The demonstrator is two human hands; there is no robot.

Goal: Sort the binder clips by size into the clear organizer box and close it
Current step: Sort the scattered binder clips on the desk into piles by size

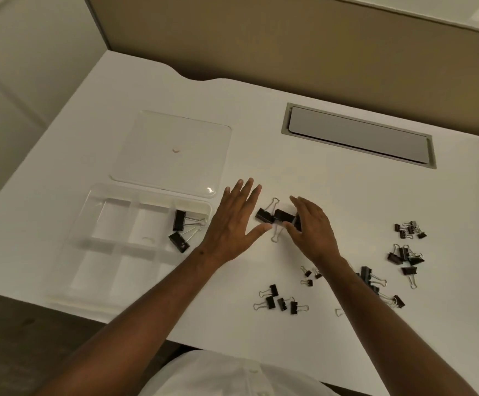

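The clear organizer box (89, 204) lies open at the left of the white desk, its lid (172, 150) flat behind it. Two large black binder clips (179, 220) lie in its far right compartment. My left hand (232, 221) hovers flat with spread fingers just right of the box. My right hand (312, 224) curves over a small cluster of large clips (275, 215) between the two hands; its fingers touch them, and the grip is partly hidden. Several medium clips (278, 301) and small clips (308, 277) lie near the front edge.
More clips lie scattered at the right (407, 255), some under my right forearm. A grey cable hatch (358, 135) is set into the desk at the back. A tan partition (261, 38) walls the desk behind. The desk's front edge (232, 352) is close to my body.
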